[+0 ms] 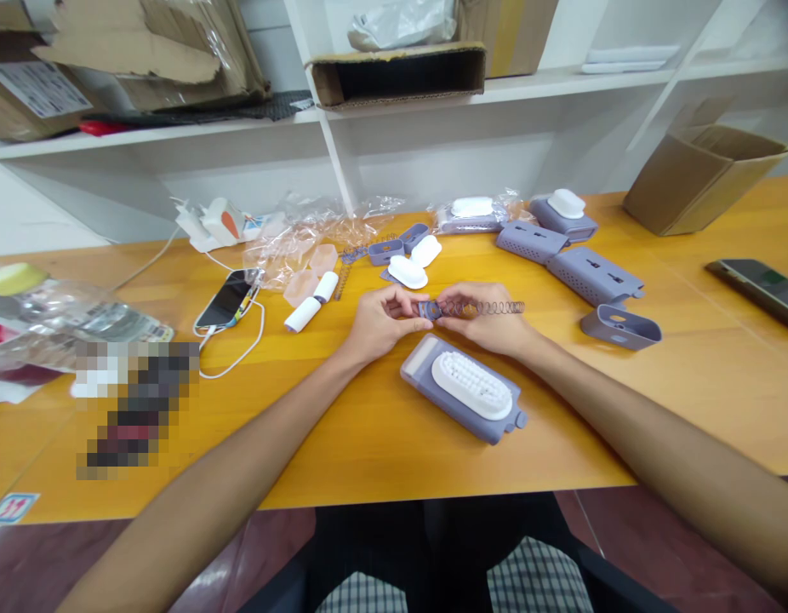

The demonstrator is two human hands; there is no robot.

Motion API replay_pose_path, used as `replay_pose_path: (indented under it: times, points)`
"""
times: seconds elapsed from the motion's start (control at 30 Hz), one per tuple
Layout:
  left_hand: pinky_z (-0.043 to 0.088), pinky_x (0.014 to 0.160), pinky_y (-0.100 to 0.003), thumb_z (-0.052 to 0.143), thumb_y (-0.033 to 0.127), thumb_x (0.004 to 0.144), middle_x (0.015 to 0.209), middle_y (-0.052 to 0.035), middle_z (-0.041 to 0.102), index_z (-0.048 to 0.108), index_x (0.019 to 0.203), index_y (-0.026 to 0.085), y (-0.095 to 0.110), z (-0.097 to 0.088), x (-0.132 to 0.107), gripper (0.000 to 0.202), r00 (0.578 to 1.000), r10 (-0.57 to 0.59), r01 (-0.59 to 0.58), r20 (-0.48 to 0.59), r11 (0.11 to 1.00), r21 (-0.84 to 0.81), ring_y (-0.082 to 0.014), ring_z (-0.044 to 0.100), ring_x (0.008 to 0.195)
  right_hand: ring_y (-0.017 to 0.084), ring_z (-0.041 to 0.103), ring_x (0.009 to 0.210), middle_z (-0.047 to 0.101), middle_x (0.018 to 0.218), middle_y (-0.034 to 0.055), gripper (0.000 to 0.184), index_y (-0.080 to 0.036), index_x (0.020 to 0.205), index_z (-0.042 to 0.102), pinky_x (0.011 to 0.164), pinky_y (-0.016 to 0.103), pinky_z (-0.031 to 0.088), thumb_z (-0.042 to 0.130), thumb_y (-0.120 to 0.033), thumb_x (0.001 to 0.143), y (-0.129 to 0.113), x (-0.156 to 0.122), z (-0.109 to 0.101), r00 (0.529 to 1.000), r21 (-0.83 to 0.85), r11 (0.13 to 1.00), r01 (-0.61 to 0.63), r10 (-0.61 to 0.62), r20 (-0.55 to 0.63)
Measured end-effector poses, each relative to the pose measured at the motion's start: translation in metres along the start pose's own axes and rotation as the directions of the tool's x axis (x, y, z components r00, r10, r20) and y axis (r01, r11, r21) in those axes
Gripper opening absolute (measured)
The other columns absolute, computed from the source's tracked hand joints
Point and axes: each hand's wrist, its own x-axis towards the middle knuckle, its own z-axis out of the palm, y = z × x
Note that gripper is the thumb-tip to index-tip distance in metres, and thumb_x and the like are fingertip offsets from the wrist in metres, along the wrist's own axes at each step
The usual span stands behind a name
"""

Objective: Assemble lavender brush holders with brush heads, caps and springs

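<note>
My left hand (385,322) is closed, its thumb and fingers pinching a small purple-grey plastic part (428,310). From that part a long thin metal coil spring (505,307) runs to the right across my right hand (480,328). The right fingers are closed around the spring's near end, close to the plastic part; their exact grip is partly hidden. Just below both hands lies a purple-grey scrub brush (454,387) with its white bristle head (474,385) facing up.
Behind my hands lie white oval brush heads (408,272), white cylinders (303,314), loose springs and clear wrap (285,247). To the right are purple casings (591,274), an oval sleeve (621,327), a cardboard box (700,174) and a phone (761,288). Left stands a charging phone (228,300).
</note>
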Motion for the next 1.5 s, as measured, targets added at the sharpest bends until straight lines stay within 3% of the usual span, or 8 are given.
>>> replay_pose_path:
  times: [0.13,0.47,0.63,0.87,1.1,1.5]
  points:
    - [0.063,0.095,-0.047,0.103,0.036,0.058,0.108,-0.0130,0.082,0.053,0.069,0.018,0.001,0.002,0.000,0.055,0.999,0.028,-0.028,-0.016,1.000,0.011,-0.0286,0.079,0.105,0.022,0.074,0.082,0.080,0.099,0.0070,0.021,-0.022,0.101,0.080,0.081,0.039,0.060,0.085,-0.025,0.082,0.001,-0.001,0.002,0.998,-0.004,0.999,0.039,-0.039,-0.052]
    - [0.064,0.097,-0.050,0.100,0.036,0.062,0.110,-0.0152,0.082,0.052,0.066,0.019,0.004,0.007,-0.005,0.052,0.995,0.082,-0.079,-0.054,0.994,0.072,-0.0315,0.079,0.108,0.024,0.078,0.087,0.084,0.096,0.0060,0.022,-0.022,0.100,0.081,0.084,0.039,0.063,0.088,-0.023,0.079,-0.004,-0.003,0.007,0.992,0.105,0.991,-0.080,0.090,-0.093]
    - [0.065,0.093,-0.049,0.099,0.034,0.063,0.115,-0.0156,0.082,0.050,0.066,0.019,0.008,0.009,-0.006,0.052,0.993,0.091,-0.086,-0.073,0.994,0.068,-0.0277,0.080,0.098,0.024,0.077,0.088,0.084,0.100,0.0060,0.024,-0.023,0.102,0.081,0.087,0.042,0.062,0.089,-0.029,0.080,-0.001,-0.004,0.008,0.993,0.165,0.986,-0.023,0.042,-0.110]
    - [0.066,0.087,-0.045,0.098,0.030,0.065,0.115,-0.0151,0.082,0.045,0.067,0.020,0.013,0.011,-0.009,0.054,0.991,0.093,-0.090,-0.101,0.995,0.037,-0.0245,0.080,0.090,0.024,0.076,0.086,0.083,0.099,0.0056,0.021,-0.024,0.103,0.082,0.085,0.041,0.060,0.089,-0.028,0.083,-0.003,-0.005,0.006,0.995,0.089,0.995,0.039,-0.031,-0.090]
    - [0.067,0.090,-0.047,0.094,0.031,0.070,0.119,-0.0145,0.081,0.042,0.068,0.021,0.016,0.012,-0.010,0.053,0.987,0.121,-0.113,-0.108,0.991,0.073,-0.0251,0.081,0.093,0.024,0.079,0.094,0.084,0.103,0.0055,0.020,-0.025,0.103,0.081,0.091,0.042,0.062,0.086,-0.023,0.084,-0.007,-0.004,0.007,0.986,0.082,0.994,0.067,-0.054,-0.157]
    - [0.067,0.086,-0.047,0.093,0.025,0.068,0.115,-0.0130,0.082,0.042,0.066,0.021,0.015,0.011,-0.008,0.051,0.986,0.118,-0.112,-0.118,0.992,0.058,-0.0237,0.080,0.086,0.024,0.078,0.094,0.083,0.105,0.0054,0.018,-0.026,0.101,0.081,0.090,0.043,0.064,0.085,-0.023,0.085,-0.007,-0.004,0.009,0.980,0.083,0.991,0.104,-0.088,-0.179]
